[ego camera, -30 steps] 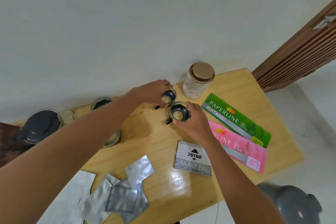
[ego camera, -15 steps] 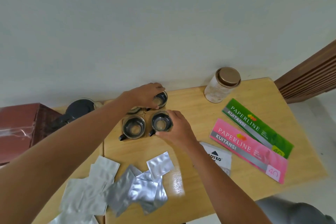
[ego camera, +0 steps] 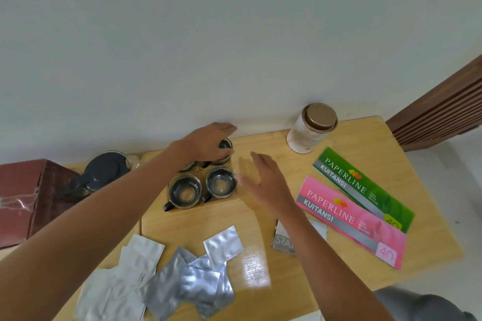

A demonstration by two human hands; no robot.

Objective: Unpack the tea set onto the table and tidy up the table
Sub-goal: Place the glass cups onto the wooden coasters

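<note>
Glass tea cups with dark handles stand in a tight cluster near the back of the wooden table (ego camera: 260,219). The front left cup (ego camera: 184,191) and front right cup (ego camera: 221,185) stand free. My left hand (ego camera: 208,144) rests over the back right cup (ego camera: 224,150), fingers curled around it. Another cup behind the front left one is mostly hidden by that hand. My right hand (ego camera: 263,182) hovers just right of the front right cup, fingers spread, holding nothing. A glass teapot with a dark lid (ego camera: 105,172) stands to the left.
Several silver foil pouches (ego camera: 198,268) lie at the table's front. A white jar with a bronze lid (ego camera: 313,128) stands at the back right. Green (ego camera: 365,187) and pink (ego camera: 352,219) receipt books and a stamp pad box (ego camera: 283,240) lie right. A dark red box (ego camera: 23,200) sits left.
My right hand has let go of the front right cup and drawn back to the right, open. My left hand still covers the back right cup.
</note>
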